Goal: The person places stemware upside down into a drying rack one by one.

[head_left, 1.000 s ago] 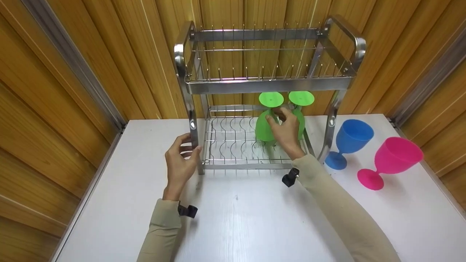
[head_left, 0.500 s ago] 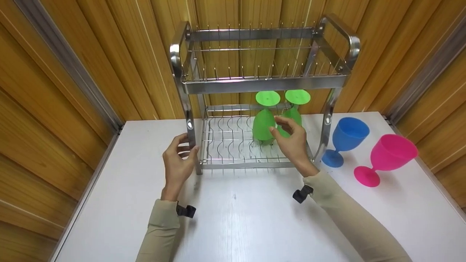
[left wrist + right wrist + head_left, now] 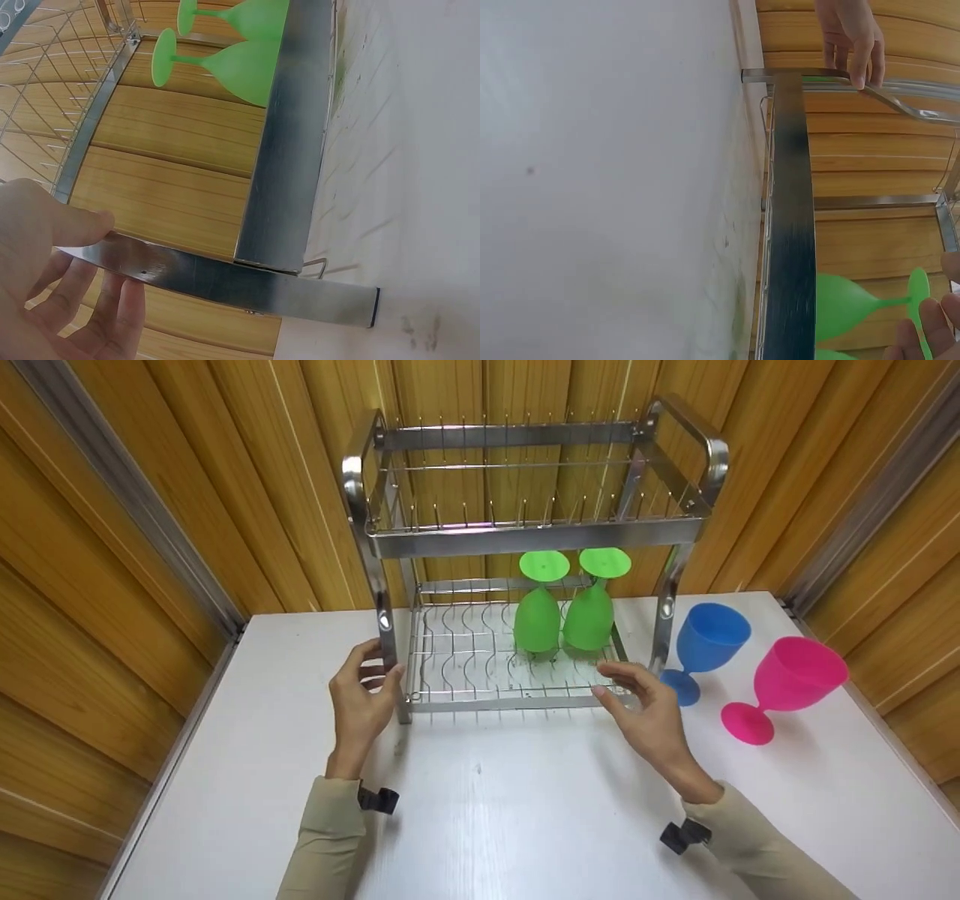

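A two-tier metal dish rack [image 3: 540, 540] stands against the back wall. Two green goblets, a left one [image 3: 537, 619] and a right one [image 3: 589, 619], sit upside down side by side on its lower tier. My left hand [image 3: 361, 701] grips the rack's front left leg [image 3: 180, 270], thumb on one side and fingers on the other. In front of the rack's lower right corner hovers my right hand [image 3: 649, 716], its fingers loosely bent with nothing between them. Upright on the table to the right are a blue goblet [image 3: 712, 637] and a pink goblet [image 3: 799, 675].
The white table [image 3: 480, 810] carries the rack and goblets. Wooden panel walls [image 3: 90, 607] close in the back and both sides. Thin upright wire prongs line the rack's upper tier [image 3: 540, 536].
My right hand has left the green goblets and drawn back toward the front right, out of the rack. Both green goblets stay in place. The left hand keeps its grip on the leg.
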